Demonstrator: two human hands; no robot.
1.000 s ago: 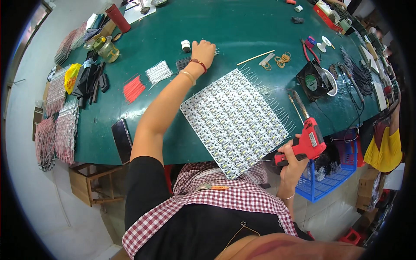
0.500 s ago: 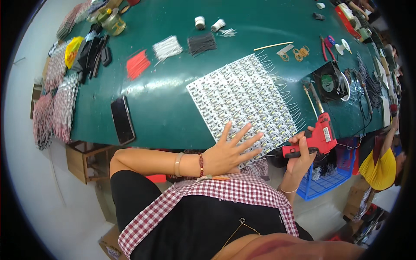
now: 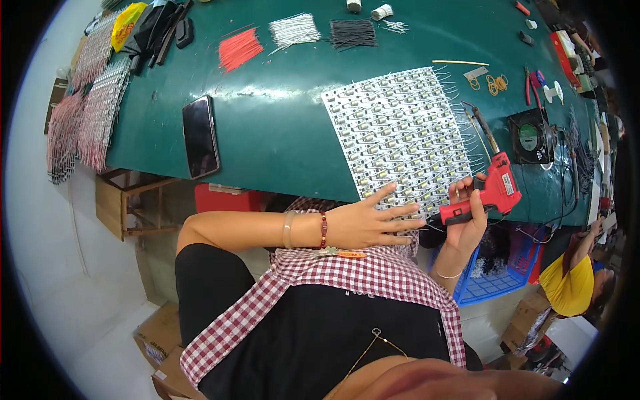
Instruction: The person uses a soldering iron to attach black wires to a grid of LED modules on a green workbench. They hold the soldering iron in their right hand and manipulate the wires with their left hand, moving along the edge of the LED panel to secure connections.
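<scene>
A white panel of small circuit boards (image 3: 393, 127), dotted with rows of components, lies at the near edge of the green table. Thin white wires stick out along its right side. My left hand (image 3: 380, 223) rests on the panel's near part, fingers spread and nothing gripped. In my right hand (image 3: 467, 223) is a red soldering gun (image 3: 500, 187), its fingers wrapped round the handle. The gun's metal tip (image 3: 487, 127) points away from me, just right of the wires, apart from the panel as far as I can see.
Red (image 3: 240, 49), white (image 3: 295, 30) and black wire bundles (image 3: 353, 33) lie at the back. A phone (image 3: 201, 137) is on the left, a small black fan (image 3: 531, 135) on the right. Beneath the table's right side stands a blue crate (image 3: 490, 290). A person in yellow (image 3: 567, 283) is farther right.
The panel has turned to sit squarer to the table edge. The view has shifted, so the table's things appear higher and farther right. My right hand still holds the soldering gun.
</scene>
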